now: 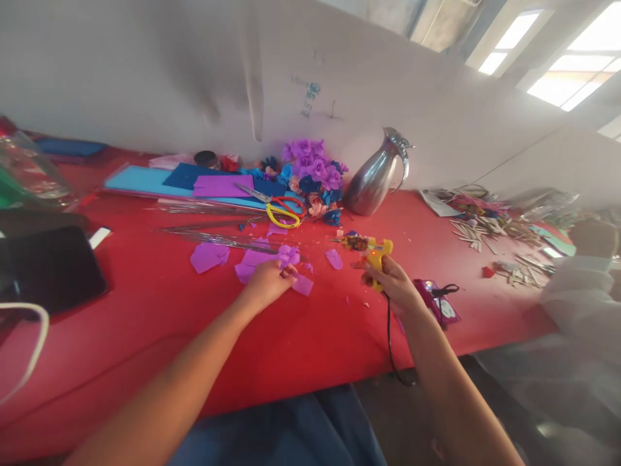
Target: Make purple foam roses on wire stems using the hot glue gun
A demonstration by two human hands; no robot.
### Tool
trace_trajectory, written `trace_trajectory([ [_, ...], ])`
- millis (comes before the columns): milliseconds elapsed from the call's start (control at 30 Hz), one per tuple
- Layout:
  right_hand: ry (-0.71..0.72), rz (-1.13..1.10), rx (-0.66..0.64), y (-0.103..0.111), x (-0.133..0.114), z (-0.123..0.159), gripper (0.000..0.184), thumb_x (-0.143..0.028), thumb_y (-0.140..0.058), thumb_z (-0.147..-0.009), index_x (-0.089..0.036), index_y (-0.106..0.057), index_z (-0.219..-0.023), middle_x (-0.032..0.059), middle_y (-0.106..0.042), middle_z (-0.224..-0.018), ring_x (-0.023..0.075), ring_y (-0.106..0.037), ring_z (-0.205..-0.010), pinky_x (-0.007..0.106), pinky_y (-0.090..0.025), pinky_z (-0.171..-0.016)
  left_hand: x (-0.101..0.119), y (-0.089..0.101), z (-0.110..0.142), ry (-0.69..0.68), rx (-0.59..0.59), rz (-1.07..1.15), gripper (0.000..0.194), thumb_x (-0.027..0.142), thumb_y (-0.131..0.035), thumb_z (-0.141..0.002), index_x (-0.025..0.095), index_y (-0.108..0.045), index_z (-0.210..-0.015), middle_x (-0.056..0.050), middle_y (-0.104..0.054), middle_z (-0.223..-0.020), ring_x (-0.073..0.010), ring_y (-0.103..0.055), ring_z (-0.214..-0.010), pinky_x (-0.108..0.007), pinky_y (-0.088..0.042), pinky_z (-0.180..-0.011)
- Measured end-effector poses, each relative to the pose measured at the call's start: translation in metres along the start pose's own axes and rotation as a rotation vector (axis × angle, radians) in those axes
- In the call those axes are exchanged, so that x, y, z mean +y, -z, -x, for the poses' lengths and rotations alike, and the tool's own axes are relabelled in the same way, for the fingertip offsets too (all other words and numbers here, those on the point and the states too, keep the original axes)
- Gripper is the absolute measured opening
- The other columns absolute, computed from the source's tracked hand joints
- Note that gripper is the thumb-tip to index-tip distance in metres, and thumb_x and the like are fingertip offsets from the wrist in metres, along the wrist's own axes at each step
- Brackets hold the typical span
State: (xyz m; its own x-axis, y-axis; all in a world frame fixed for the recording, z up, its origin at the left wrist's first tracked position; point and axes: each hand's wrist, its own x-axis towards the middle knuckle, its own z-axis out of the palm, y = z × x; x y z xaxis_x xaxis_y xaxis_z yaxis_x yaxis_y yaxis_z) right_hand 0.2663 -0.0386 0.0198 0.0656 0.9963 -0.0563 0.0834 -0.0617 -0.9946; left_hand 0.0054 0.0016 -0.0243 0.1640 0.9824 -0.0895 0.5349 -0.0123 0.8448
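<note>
My right hand [396, 282] is wrapped round the handle of a yellow hot glue gun [379, 254]. The gun's nozzle points left and its end looks dark and crusted. A black cord hangs from the grip over the table's front edge. My left hand [270, 282] is closed in a pinch on a small purple paper flower [290, 254], whose lower part is hidden by the fingers. Beneath and beside that hand lie cut purple paper pieces [209, 256]. A single purple petal [334, 259] rests between my two hands.
Yellow-and-red-handled scissors [283, 216] lie near blue paper sheets [140, 178]. Finished paper flowers [310, 162] are heaped beside a metal jug [371, 178] along the wall. A black phone-like slab [53, 268] is at left; sticks [478, 234] and a person's pale sleeve [582, 291] are at right.
</note>
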Motion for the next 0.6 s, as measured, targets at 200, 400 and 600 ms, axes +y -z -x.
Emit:
trace_trajectory([
  [200, 0.037, 0.422, -0.214, -0.007, 0.007, 0.030, 0.035, -0.053, -0.054, -0.085, -0.018, -0.056, -0.081, -0.0006, -0.055, -0.061, 0.0123, -0.050, -0.055, 0.025, -0.041, -0.054, 0.007, 0.003, 0.003, 0.024, -0.009, -0.003, 0.006, 0.019, -0.061, -0.067, 0.019, -0.064, -0.072, -0.001, -0.064, -0.065, -0.0183, -0.061, -0.064, -0.028, -0.042, -0.062],
  [400, 0.066, 0.694, -0.232, -0.017, 0.002, 0.039, 0.030, -0.048, -0.047, -0.087, -0.019, -0.056, -0.082, 0.0000, -0.054, -0.062, 0.0143, -0.051, -0.056, 0.025, -0.037, -0.054, 0.016, 0.005, 0.007, 0.058, -0.011, -0.069, 0.011, 0.017, -0.061, -0.068, 0.017, -0.066, -0.078, -0.002, -0.065, -0.066, -0.0174, -0.060, -0.062, -0.028, -0.040, -0.062],
  [600, 0.031, 0.738, -0.255, -0.022, 0.000, 0.038, 0.032, -0.050, -0.044, -0.085, -0.020, -0.053, -0.083, 0.0009, -0.054, -0.062, 0.0160, -0.052, -0.057, 0.026, -0.035, -0.054, 0.018, 0.006, 0.007, 0.047, -0.028, -0.146, 0.009, 0.017, -0.061, -0.070, 0.017, -0.065, -0.079, -0.004, -0.067, -0.072, -0.0183, -0.061, -0.066, -0.028, -0.040, -0.063],
])
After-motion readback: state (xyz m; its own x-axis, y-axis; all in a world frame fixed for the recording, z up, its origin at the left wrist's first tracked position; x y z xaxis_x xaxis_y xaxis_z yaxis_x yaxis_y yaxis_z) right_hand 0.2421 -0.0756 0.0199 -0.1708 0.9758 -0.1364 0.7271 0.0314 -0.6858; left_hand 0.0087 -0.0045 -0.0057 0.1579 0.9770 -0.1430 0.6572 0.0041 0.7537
